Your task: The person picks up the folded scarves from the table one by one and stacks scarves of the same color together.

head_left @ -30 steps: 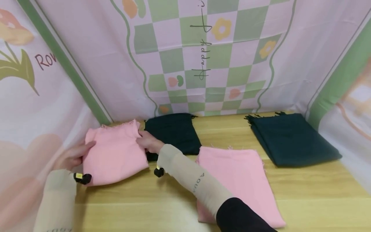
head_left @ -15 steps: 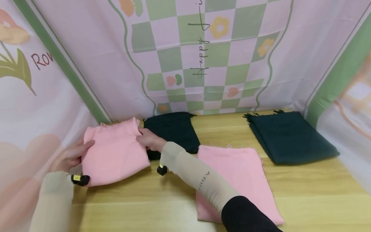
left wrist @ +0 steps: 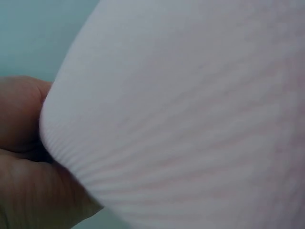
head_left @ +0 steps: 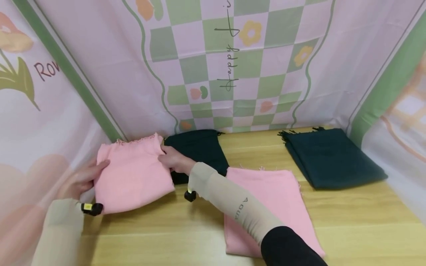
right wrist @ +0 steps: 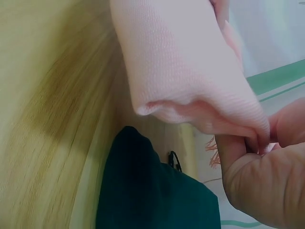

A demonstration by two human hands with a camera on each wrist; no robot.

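A folded pink scarf (head_left: 133, 173) with a fringe along its far edge is held between both hands at the left of the head view. My left hand (head_left: 81, 177) grips its left side, thumb on top and fingers behind the cloth. On the opposite side my right hand (head_left: 176, 159) pinches the upper right edge. In the right wrist view, thumb and finger nip the folded pink scarf (right wrist: 176, 57), whose near side hangs raised over the wood. Pink cloth (left wrist: 167, 95) fills most of the left wrist view, with part of the left hand (left wrist: 28, 143) at its edge.
A dark green folded scarf (head_left: 196, 147) lies just behind the right hand. Under the right forearm is a second pink scarf (head_left: 266, 199). Another dark green fringed scarf (head_left: 332, 159) lies at the right. Patterned curtains (head_left: 226, 66) close off the wooden table's (head_left: 159, 236) back and sides.
My right hand has shifted slightly right, drawing the pink scarf's right side with it. The left hand keeps its grip. The other scarves stay in place on the table.
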